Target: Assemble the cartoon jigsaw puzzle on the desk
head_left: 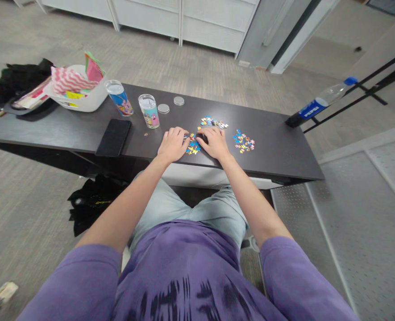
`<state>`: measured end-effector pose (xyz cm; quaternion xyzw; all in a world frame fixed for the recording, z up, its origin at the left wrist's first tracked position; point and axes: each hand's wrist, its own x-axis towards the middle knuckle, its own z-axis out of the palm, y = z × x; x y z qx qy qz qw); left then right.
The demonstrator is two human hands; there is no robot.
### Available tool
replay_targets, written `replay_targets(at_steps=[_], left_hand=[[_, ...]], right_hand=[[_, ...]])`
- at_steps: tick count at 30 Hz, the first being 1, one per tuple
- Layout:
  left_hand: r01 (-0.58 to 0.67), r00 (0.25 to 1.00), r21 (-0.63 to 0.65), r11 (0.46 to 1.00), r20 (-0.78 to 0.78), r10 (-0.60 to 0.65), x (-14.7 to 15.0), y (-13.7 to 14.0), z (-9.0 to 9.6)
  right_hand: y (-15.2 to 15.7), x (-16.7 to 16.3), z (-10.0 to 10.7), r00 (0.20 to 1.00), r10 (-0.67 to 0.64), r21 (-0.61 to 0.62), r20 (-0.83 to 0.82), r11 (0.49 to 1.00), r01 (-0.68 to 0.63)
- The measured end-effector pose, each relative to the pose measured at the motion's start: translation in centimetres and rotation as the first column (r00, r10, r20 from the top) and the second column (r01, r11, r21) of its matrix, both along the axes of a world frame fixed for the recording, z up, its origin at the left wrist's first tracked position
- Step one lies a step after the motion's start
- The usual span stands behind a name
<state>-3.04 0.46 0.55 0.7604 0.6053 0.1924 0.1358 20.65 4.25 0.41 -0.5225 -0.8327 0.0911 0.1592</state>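
A small heap of jigsaw puzzle pieces (193, 146), mostly blue and yellow, lies on the dark table between my hands. On its left side, my left hand (173, 143) rests with fingers slightly bent, the tips at the pieces. My right hand (214, 141) sits palm down at the heap's right edge, thumb and forefinger apart. Neither hand visibly grips a piece, though the undersides of both are hidden. A second pile of puzzle pieces (214, 121) spreads just beyond my right hand, and a third pile of puzzle pieces (243, 141) is to its right.
Left of my hands stand two clear-topped cartoon tumblers (149, 111) (119, 99), near two silver lids (164, 108) (179, 100). A black phone (113, 137) lies at the front edge. Farther left is a white basket (92, 101). A Pepsi bottle (313, 109) stands at the right end.
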Motion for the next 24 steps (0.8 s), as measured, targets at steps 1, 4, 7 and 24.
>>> replay_targets(at_steps=[1, 4, 7, 24], left_hand=[[0.0, 1.0, -0.003, 1.0, -0.008, 0.0, 0.0, 0.0, 0.0], [-0.004, 1.0, -0.001, 1.0, -0.028, 0.004, 0.0, 0.0, 0.0], [-0.008, 1.0, 0.006, 1.0, -0.024, 0.009, 0.0, 0.0, -0.1], [-0.013, 1.0, 0.026, 1.0, -0.012, 0.013, 0.1, 0.3, -0.5]], right_hand=[[-0.2, 0.3, -0.2, 1.0, 0.009, 0.015, -0.015, 1.0, -0.009], [-0.6, 0.9, -0.7, 0.998, -0.032, 0.049, -0.054, 0.998, 0.035], [-0.4, 1.2, -1.0, 0.99, -0.118, 0.046, -0.079, 0.992, 0.121], [-4.2, 4.1, -0.3, 0.987, -0.148, 0.065, 0.068, 0.987, 0.144]])
